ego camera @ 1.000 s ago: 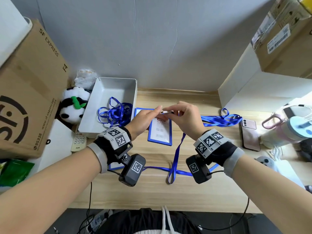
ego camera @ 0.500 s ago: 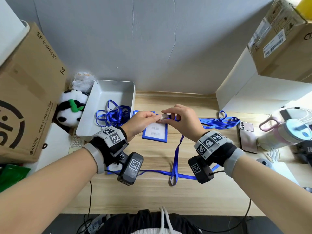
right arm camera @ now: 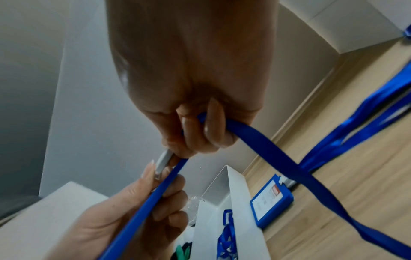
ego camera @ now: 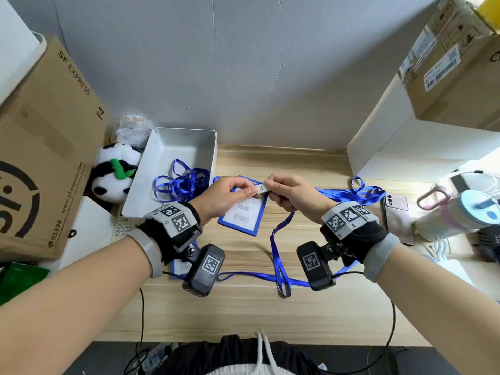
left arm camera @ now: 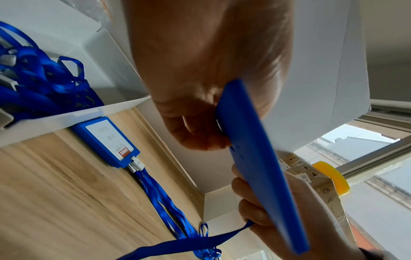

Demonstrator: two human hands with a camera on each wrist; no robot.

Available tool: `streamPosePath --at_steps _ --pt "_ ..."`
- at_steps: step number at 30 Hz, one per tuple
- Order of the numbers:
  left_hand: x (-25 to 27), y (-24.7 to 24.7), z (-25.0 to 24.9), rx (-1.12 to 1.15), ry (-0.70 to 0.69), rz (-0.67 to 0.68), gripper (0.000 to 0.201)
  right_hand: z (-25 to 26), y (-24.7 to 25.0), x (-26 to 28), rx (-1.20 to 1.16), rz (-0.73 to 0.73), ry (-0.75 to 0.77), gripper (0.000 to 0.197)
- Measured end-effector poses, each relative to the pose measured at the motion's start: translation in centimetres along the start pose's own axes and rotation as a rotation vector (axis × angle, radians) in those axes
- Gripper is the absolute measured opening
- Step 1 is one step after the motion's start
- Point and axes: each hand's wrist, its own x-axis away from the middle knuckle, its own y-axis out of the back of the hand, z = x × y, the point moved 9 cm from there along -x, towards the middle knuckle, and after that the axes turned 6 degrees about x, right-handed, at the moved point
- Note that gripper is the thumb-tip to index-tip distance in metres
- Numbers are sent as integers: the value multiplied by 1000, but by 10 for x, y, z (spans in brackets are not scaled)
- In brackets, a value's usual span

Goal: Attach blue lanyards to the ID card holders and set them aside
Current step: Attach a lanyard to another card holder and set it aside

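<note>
A blue ID card holder (ego camera: 241, 215) is held above the table, my left hand (ego camera: 244, 186) gripping its top end. In the left wrist view the holder (left arm camera: 255, 158) shows edge-on between my fingers. My right hand (ego camera: 270, 190) pinches the lanyard's grey clip (ego camera: 261, 188) against the top of the holder; the right wrist view shows the clip (right arm camera: 163, 163) at my fingertips. The blue lanyard (ego camera: 281, 253) hangs from my right hand and loops on the wood near the front.
A white tray (ego camera: 189, 142) at the left holds several tangled blue lanyards (ego camera: 184, 184). Holders with lanyards attached (left arm camera: 106, 140) lie beside it, straps (ego camera: 349, 193) trailing right. A phone (ego camera: 397, 215), a pink bottle (ego camera: 454, 215), a plush panda (ego camera: 113, 177) and cardboard boxes (ego camera: 40, 158) ring the table.
Both hands stay together over the table's middle. The holder has tilted slightly, and the clip now sits at its top end between my fingertips.
</note>
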Motion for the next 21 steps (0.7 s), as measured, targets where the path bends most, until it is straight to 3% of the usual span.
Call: streamPosePath --at_steps 8,15,21 --pt "2 0 1 -4 -42 13 17 -6 -7 1 -196 55 -30 29" --pt "1 0 11 7 14 -15 35 9 4 -5 285 -144 16 21" --pt "-2 -5 7 -32 45 16 33 10 9 -8 322 -227 30 20"
